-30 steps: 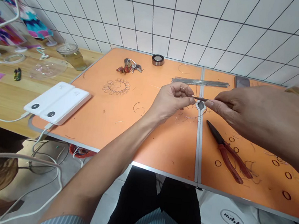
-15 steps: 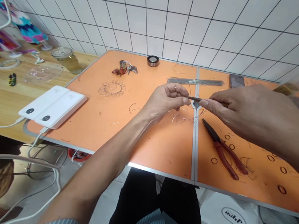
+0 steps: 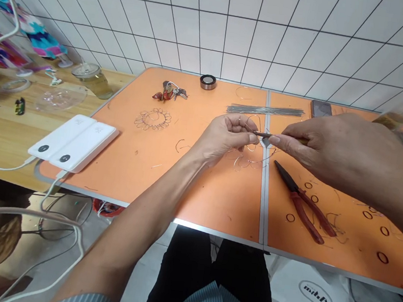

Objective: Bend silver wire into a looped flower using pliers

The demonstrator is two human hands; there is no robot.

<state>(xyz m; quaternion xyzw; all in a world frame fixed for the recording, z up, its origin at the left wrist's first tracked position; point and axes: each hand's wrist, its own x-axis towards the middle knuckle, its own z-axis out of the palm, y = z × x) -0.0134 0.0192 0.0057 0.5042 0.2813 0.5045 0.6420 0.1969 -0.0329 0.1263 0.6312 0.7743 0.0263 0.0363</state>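
Note:
Over the orange table (image 3: 167,186), my left hand (image 3: 220,136) pinches a thin looped wire (image 3: 247,163) between thumb and fingers; some loops hang below the hand. My right hand (image 3: 317,141) is closed on slim, dark, pointed tweezers (image 3: 263,135), whose tip meets the wire at my left fingertips. The exact contact is too small to make out. Below my right hand lie red-handled pliers (image 3: 298,193). A finished-looking ring of wire loops (image 3: 153,119) rests to the left of my left hand. Behind both hands is a bundle of straight wires (image 3: 265,111).
Keys (image 3: 172,91) and a round tape roll (image 3: 208,82) sit near the tiled wall. Small dark rings (image 3: 367,215) and wire scraps are scattered at the right. A white power bank (image 3: 76,142) with cables lies at the left edge, near a glass jar (image 3: 94,81).
The view has shifted slightly, so the table things appear a little to the right. Both hands keep their hold, with the tweezers turned slightly at the wire.

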